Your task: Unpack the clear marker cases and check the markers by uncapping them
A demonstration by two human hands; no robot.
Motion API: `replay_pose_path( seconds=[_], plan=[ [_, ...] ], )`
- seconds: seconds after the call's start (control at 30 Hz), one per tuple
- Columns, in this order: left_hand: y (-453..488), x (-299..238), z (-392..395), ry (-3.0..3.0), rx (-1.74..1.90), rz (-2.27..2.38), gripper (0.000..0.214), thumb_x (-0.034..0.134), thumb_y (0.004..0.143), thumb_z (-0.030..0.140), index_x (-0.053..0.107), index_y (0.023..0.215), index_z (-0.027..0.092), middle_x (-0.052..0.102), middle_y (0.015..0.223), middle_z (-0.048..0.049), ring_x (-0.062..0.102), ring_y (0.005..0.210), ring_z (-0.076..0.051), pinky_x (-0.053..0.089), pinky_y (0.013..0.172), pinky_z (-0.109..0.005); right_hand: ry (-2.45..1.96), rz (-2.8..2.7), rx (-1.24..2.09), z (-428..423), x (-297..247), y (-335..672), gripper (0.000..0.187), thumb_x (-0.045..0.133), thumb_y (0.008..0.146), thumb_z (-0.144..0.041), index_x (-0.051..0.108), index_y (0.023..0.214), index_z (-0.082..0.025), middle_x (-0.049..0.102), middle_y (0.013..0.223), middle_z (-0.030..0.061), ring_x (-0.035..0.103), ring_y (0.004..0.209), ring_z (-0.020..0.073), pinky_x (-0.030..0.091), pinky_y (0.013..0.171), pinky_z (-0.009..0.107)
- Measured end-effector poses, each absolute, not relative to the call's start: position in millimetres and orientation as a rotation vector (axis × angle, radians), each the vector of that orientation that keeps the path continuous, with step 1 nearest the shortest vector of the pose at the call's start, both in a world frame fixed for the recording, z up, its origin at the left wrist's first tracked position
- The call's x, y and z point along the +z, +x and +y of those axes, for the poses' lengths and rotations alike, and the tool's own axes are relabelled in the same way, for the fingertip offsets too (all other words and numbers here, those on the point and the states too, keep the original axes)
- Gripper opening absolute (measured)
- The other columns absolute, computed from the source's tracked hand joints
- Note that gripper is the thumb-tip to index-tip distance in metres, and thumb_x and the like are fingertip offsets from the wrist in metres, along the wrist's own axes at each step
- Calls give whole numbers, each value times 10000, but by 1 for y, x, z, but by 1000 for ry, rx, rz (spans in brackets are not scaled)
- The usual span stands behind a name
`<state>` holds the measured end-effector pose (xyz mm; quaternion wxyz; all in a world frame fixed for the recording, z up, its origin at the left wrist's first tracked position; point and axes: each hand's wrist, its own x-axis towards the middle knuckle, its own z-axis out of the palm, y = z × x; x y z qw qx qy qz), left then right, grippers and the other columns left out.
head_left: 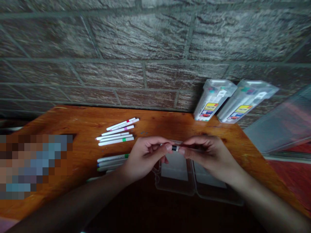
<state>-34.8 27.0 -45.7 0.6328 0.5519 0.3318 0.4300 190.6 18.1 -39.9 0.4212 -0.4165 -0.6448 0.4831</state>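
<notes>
Between both hands, a white marker pen with a black band is held level. My left hand is closed, pinching one end of it between thumb and fingers. At the other end, my right hand is also closed in a pinch. Most of the pen is covered by the fingers. Beneath the hands lies an opened clear plastic case, its two halves side by side. Left of my left hand, several white markers lie in a loose group, and more markers sit nearer, partly behind my left forearm.
Two filled clear marker cases with yellow labels stand against the stone-textured wall at the back right. Everything rests on a wooden table. A blurred-out patch covers the left side. A grey translucent panel stands beyond the right edge.
</notes>
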Motion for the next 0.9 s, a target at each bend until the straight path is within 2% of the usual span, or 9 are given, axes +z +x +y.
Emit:
replay_pose_path(
  seconds=[0.1, 0.3, 0.43, 0.9],
  plan=[
    [-36, -45, 29, 1253, 1000, 785, 205, 825, 892, 317, 814, 948, 120, 720, 656, 11, 667, 542, -68, 520, 520, -127, -1030, -1571, 1240, 19, -39, 192, 59, 886, 842, -270, 864, 895, -255, 823, 802, -16, 696, 689, 93, 532, 670, 174],
    [-35, -44, 32, 1220, 1048, 812, 298, 856, 853, 393, 810, 928, 108, 766, 739, -27, 662, 538, -80, 551, 528, -169, -1045, -1493, 1328, 22, -36, 194, 109, 879, 854, -329, 874, 915, -239, 805, 739, 6, 591, 530, 63, 465, 479, 138],
    [-35, -46, 35, 1145, 1094, 799, 335, 870, 835, 419, 803, 934, 106, 756, 735, -28, 648, 529, -88, 569, 516, -194, -1039, -1443, 1376, 22, -36, 196, 143, 877, 862, -364, 876, 916, -232, 807, 754, 20, 602, 523, 58, 491, 493, 138],
    [-37, -51, 41, 962, 1195, 747, 258, 871, 844, 371, 821, 944, 138, 720, 723, -15, 606, 540, -84, 593, 504, -207, -942, -1193, 1537, 21, -27, 195, 239, 912, 831, -349, 882, 1024, -210, 852, 800, 67, 670, 513, 81, 560, 499, 153]
  ],
)
